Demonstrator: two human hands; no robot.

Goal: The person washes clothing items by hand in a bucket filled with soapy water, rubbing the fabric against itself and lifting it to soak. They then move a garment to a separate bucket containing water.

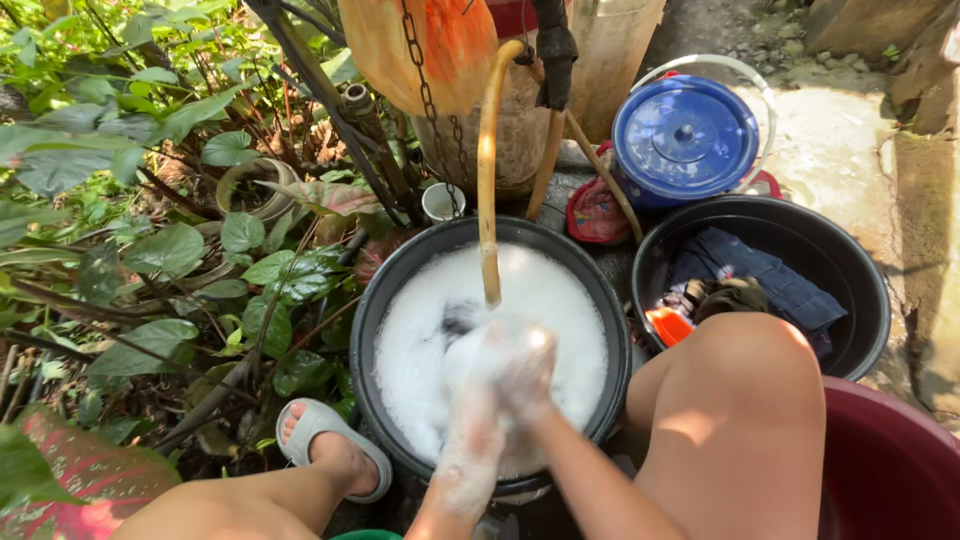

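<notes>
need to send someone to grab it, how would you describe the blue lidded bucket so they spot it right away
Start at the black basin full of white suds where the two hands are scrubbing, then look to the second black basin beside it, holding dark clothes. Just behind that one stands the blue bucket. It is the only round container closed with a lid, bright blue with a small knob in the middle and a pale wire handle.

Your left hand (470, 375) and right hand (525, 365) are coated in wet white foam, pressed together over the matt black plastic basin (372, 330) full of frothy suds. The hose (487, 170) looks like yellowed, dull rubber. Beside you, the blue lid (685, 135) is glossy plastic; the second black tub (860, 290) holds crumpled cloth.
</notes>
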